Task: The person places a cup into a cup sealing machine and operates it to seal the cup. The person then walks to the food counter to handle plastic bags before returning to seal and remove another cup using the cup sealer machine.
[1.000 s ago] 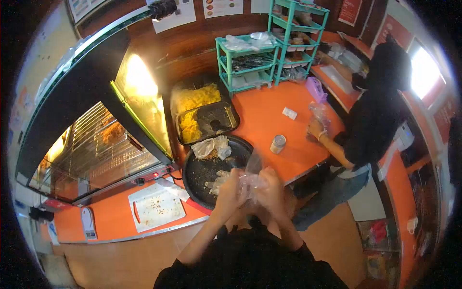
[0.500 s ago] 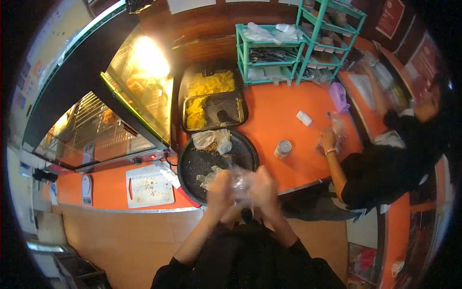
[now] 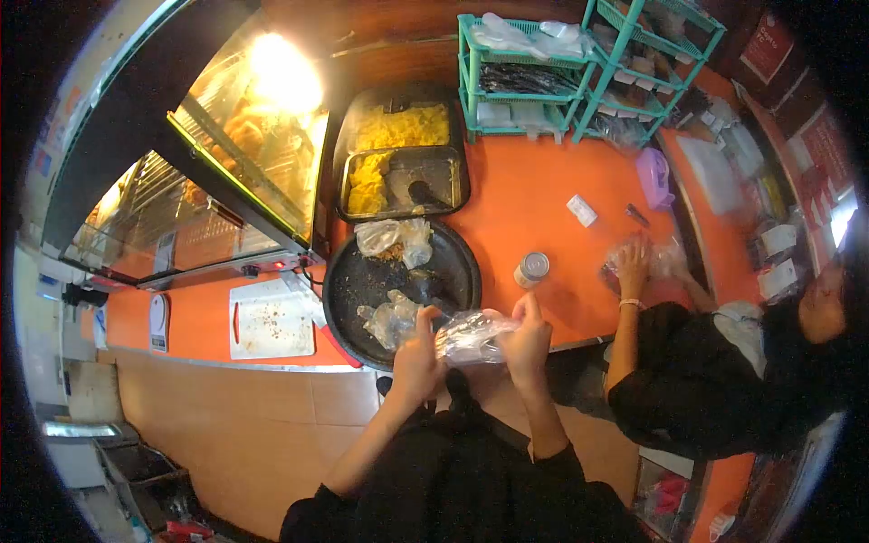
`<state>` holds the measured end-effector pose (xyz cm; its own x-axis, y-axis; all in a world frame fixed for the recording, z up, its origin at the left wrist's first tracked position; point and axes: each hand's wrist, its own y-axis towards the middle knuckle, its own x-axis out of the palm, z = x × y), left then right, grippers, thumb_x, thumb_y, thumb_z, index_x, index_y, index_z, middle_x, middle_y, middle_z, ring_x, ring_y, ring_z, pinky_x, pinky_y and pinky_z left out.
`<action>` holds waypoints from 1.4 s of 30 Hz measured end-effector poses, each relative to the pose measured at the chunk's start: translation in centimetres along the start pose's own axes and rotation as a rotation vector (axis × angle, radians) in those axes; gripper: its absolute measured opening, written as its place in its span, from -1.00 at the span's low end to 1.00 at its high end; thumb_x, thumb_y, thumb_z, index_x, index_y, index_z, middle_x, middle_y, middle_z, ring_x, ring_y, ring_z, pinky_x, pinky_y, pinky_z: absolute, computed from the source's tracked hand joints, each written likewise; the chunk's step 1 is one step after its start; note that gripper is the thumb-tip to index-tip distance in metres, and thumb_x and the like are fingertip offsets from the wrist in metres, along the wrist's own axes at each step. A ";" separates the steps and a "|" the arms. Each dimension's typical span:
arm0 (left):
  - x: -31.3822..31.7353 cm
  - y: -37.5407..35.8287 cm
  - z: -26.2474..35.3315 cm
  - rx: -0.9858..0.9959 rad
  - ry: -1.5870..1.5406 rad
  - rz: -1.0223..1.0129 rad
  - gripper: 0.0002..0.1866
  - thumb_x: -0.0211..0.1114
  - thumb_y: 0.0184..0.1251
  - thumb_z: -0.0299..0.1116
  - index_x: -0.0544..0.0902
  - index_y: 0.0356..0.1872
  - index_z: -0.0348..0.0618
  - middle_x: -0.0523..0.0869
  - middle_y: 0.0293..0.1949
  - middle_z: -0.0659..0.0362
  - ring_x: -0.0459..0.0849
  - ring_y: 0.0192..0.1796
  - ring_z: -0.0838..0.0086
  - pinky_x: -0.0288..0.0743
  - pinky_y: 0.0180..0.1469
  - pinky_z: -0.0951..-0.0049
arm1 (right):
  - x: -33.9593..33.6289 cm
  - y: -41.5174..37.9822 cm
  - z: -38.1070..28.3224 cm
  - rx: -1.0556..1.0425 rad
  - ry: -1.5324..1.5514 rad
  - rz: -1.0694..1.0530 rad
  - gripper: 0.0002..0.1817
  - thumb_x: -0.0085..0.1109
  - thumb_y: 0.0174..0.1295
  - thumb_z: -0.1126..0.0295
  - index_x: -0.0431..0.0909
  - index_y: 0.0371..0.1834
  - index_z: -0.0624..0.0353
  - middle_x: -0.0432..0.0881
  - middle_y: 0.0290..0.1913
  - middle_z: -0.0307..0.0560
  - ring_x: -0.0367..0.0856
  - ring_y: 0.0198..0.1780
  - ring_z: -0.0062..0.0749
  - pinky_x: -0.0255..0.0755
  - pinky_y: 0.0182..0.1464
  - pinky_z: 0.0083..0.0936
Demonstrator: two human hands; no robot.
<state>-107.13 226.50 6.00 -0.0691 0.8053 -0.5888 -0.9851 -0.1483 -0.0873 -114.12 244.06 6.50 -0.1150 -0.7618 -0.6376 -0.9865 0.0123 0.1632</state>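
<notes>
Nearest, by the near right edge of a round black tray (image 3: 348, 271), the left hand (image 3: 417, 364) and right hand (image 3: 529, 346) pinch opposite ends of a clear plastic bag (image 3: 472, 338), apparently mid-handling; the next move seems to call for steady fingers on thin film. A can (image 3: 532, 270) stands right of the tray; yellow food (image 3: 407, 128) lies beyond it.
</notes>
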 end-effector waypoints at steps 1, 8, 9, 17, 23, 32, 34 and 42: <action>0.4 0.4 -0.1 0.041 0.109 -0.001 -0.44 0.22 0.22 -0.49 0.23 0.24 -0.16 0.66 -0.27 -0.21 0.66 -0.23 -0.16 0.49 -0.21 0.02 | 0.1 0.2 -0.3 0.020 -0.099 -0.018 -0.59 0.38 0.14 0.13 0.33 -0.34 0.12 0.51 -0.62 0.01 0.59 -0.53 0.07 0.38 -0.51 -0.15; 1.2 1.3 3.3 -0.006 -0.229 -0.196 -0.59 0.21 0.20 -0.51 0.53 0.12 -0.18 0.53 0.03 -0.08 0.62 -0.08 0.11 0.56 -0.03 0.23 | 0.9 2.0 1.2 -0.136 -0.376 -0.326 -0.66 0.27 0.19 0.19 0.33 -0.19 0.09 0.62 -0.57 0.12 0.65 -0.47 0.16 0.47 -0.44 0.04; 0.6 1.7 3.3 -0.235 -0.291 -0.258 -0.56 0.18 0.14 -0.61 0.54 0.11 -0.15 0.57 -0.03 -0.07 0.62 -0.08 0.09 0.56 -0.02 0.25 | 0.3 2.6 1.4 -0.182 -0.388 -0.374 -0.69 0.27 0.19 0.23 0.33 -0.20 0.09 0.63 -0.55 0.13 0.65 -0.47 0.18 0.47 -0.42 0.05; -3.7 1.5 -1.9 0.134 -0.065 0.141 -0.51 0.19 -0.01 -0.63 0.60 0.07 -0.20 0.46 -0.17 -0.09 0.58 -0.21 0.02 0.50 -0.10 0.26 | 2.8 9.6 12.5 -0.073 -0.333 -0.111 -0.22 0.53 -0.15 -0.06 0.49 0.14 0.06 0.58 0.05 0.17 0.39 0.23 0.25 0.37 0.18 0.05; -11.8 -3.0 -4.9 0.141 0.118 0.581 -0.52 0.31 -0.04 -0.55 0.62 0.04 -0.19 0.41 -0.23 -0.02 0.47 -0.16 0.15 0.42 -0.15 0.28 | 6.9 12.4 13.5 0.157 -0.318 -0.099 -0.32 0.52 -0.07 0.04 0.51 0.08 0.16 0.66 -0.09 0.16 0.66 -0.09 0.00 0.59 -0.10 -0.11; -25.4 -19.7 -20.9 0.010 -0.265 0.917 -0.45 0.35 -0.08 -0.49 0.58 0.09 -0.07 0.53 -0.05 0.02 0.43 -0.03 0.15 0.42 -0.01 0.23 | 13.0 -6.2 -29.7 -0.678 0.552 -0.825 -0.33 0.51 -0.12 0.25 0.45 0.11 0.17 0.52 -0.01 -0.11 0.56 0.02 -0.39 0.54 -0.05 -0.49; -28.4 -24.5 -24.1 0.032 -0.305 1.010 -0.46 0.39 -0.05 -0.33 0.60 0.09 -0.04 0.61 -0.01 0.08 0.44 0.05 0.15 0.39 0.10 0.20 | 17.8 -14.8 -37.4 -0.643 0.560 -1.186 -0.31 0.59 -0.21 0.28 0.49 0.06 0.18 0.61 -0.07 -0.09 0.63 -0.02 -0.34 0.54 0.00 -0.44; -41.0 -47.1 -33.6 -0.326 -0.145 1.354 -0.30 0.53 -0.15 -0.42 0.56 0.19 -0.06 0.50 0.04 -0.02 0.51 0.08 0.09 0.41 0.19 0.21 | 38.7 -42.6 -53.3 -1.502 0.508 -1.123 -0.34 0.65 -0.32 0.18 0.56 -0.12 0.22 0.53 0.04 0.14 0.53 0.12 -0.11 0.41 0.17 -0.20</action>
<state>-52.58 181.23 7.28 -0.9600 -0.0202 -0.2794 -0.0620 -0.9573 0.2825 -70.29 179.55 15.04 0.7086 -0.1168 -0.6959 0.3449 -0.8031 0.4859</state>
